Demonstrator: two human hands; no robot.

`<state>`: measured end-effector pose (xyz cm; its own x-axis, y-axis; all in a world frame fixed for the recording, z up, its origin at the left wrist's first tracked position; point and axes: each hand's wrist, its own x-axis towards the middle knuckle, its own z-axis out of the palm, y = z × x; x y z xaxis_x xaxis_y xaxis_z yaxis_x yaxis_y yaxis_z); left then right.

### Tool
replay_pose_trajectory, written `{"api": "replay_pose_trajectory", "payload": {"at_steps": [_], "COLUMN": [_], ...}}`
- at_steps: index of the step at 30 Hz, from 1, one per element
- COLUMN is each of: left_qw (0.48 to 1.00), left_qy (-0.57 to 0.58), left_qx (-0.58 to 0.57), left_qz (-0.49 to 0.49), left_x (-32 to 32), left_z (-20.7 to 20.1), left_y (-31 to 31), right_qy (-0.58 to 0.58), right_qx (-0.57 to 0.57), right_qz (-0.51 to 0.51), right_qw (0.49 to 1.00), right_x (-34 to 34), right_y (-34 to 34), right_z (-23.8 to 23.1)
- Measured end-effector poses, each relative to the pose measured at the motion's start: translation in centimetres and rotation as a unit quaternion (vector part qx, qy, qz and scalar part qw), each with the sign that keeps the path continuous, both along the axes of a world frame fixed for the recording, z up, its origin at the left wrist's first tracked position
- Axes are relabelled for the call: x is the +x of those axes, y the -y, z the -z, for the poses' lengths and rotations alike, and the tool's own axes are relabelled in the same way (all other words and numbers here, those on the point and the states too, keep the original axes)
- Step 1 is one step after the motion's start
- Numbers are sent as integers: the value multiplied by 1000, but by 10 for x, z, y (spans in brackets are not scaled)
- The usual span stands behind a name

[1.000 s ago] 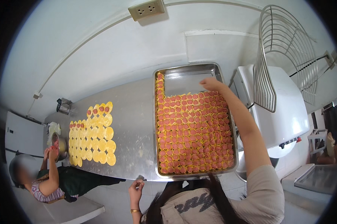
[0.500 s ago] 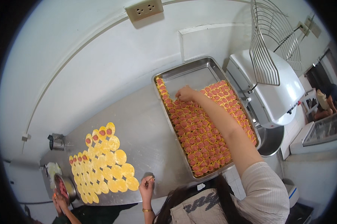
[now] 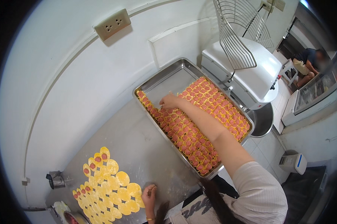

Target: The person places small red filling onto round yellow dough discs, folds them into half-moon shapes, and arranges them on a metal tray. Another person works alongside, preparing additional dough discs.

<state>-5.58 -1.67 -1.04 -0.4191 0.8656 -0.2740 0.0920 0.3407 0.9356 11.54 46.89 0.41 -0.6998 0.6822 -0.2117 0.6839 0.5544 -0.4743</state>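
My right hand point(image 3: 169, 102) reaches into a large metal tray point(image 3: 156, 131), fingers pinched downward at the edge of tightly packed open-topped dumplings point(image 3: 187, 128). These have yellow wrappers and pink meat filling. What sits between the fingertips is hidden. Near the table's front edge, my left hand point(image 3: 149, 196) is closed, fingertips pressed together; I cannot make out anything in them. Beside it lie overlapping rows of round yellow dough wrappers point(image 3: 123, 179). A few along the far side carry pink balls of meat filling point(image 3: 98, 159).
A steel table point(image 3: 118, 128) lies under everything. Behind the tray stand a white machine point(image 3: 247, 67) and its wire guard point(image 3: 237, 44), with a metal bowl point(image 3: 263, 121) below. A metal cup point(image 3: 56, 182) is at the left. Another person point(image 3: 306, 63) sits far right.
The view has turned, moving the tray left and the wrappers lower. My right hand stays at the dumplings' edge. A co-worker's hands by the meat bowl have left view.
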Motion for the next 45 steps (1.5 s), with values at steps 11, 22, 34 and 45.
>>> {"api": "replay_pose_trajectory", "payload": {"at_steps": [11, 22, 34, 45], "left_qw": [999, 918, 875, 874], "left_qy": [-33, -323, -335, -361], "left_qx": [-35, 118, -18, -42], "left_qz": [-22, 197, 350, 323], "left_x": [32, 61, 88, 89], "left_z": [-25, -83, -42, -48], "left_y": [-27, -309, -451, -442], "right_qy": [0, -40, -67, -87], "right_qx": [-7, -125, -158, -220], "right_qz": [-23, 11, -71, -19], "right_qw": [1000, 991, 983, 972], "right_x": [12, 95, 95, 93], "right_y": [-25, -86, -77, -74], "right_z": [2, -9, -4, 0]}}
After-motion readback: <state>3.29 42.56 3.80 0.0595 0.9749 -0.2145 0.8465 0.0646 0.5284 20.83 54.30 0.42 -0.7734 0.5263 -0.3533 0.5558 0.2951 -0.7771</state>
